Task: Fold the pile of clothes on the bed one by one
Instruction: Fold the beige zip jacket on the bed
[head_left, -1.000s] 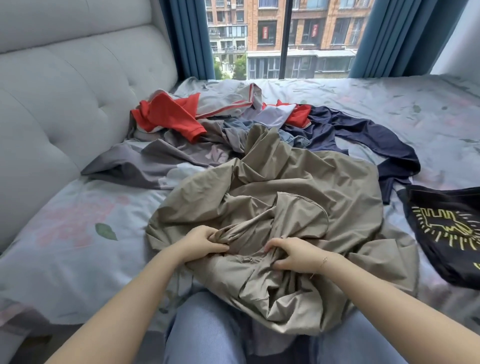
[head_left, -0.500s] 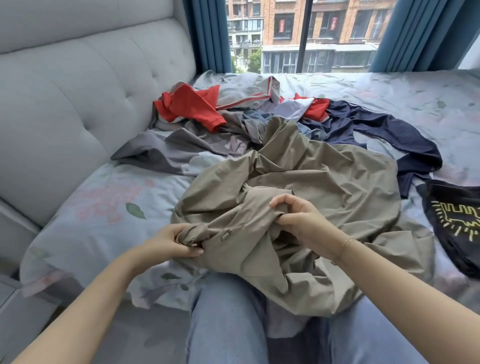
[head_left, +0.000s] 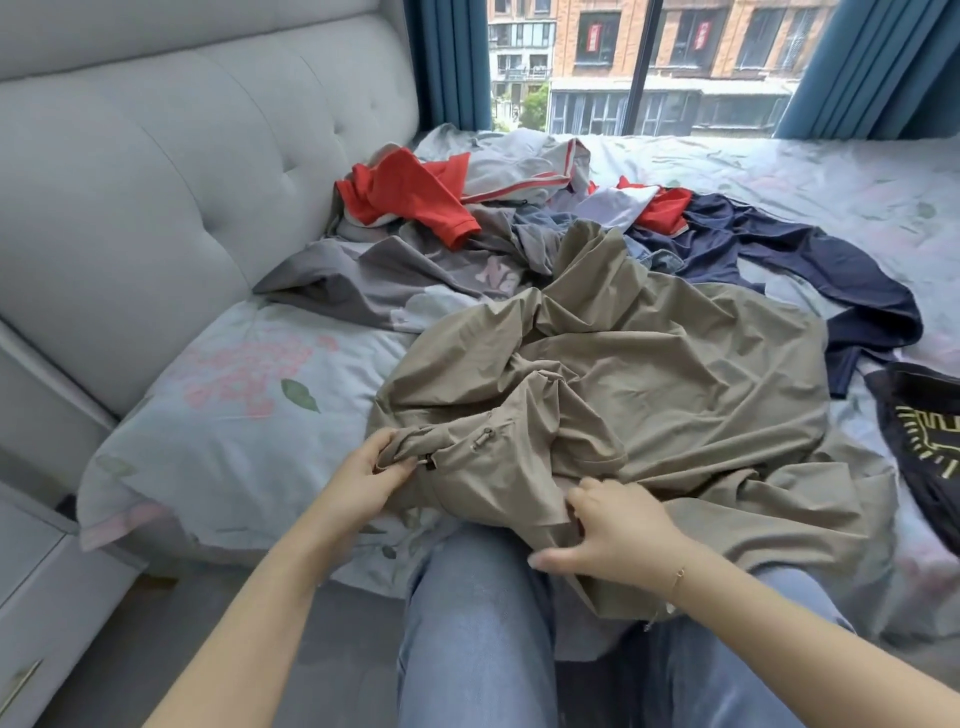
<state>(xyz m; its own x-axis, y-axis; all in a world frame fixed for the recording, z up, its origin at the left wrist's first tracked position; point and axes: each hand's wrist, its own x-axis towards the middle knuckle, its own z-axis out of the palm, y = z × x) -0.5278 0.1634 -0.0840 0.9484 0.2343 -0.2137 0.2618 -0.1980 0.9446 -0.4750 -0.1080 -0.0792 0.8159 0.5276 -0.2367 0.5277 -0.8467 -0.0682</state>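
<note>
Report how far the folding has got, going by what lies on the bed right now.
Done: nothing visibly folded; no neat stack shows. In hand: the khaki jacket, still crumpled, with the left hand gripping a bunched edge and the right hand pinching its near hem. Left: the red top, grey shirt, navy garment and black printed shirt, all loose on the bed.

Thin, matt, crinkled khaki cloth jacket (head_left: 649, 384); smooth printed cotton bedsheet (head_left: 234, 415); tufted grey fabric headboard (head_left: 156, 182).
</note>
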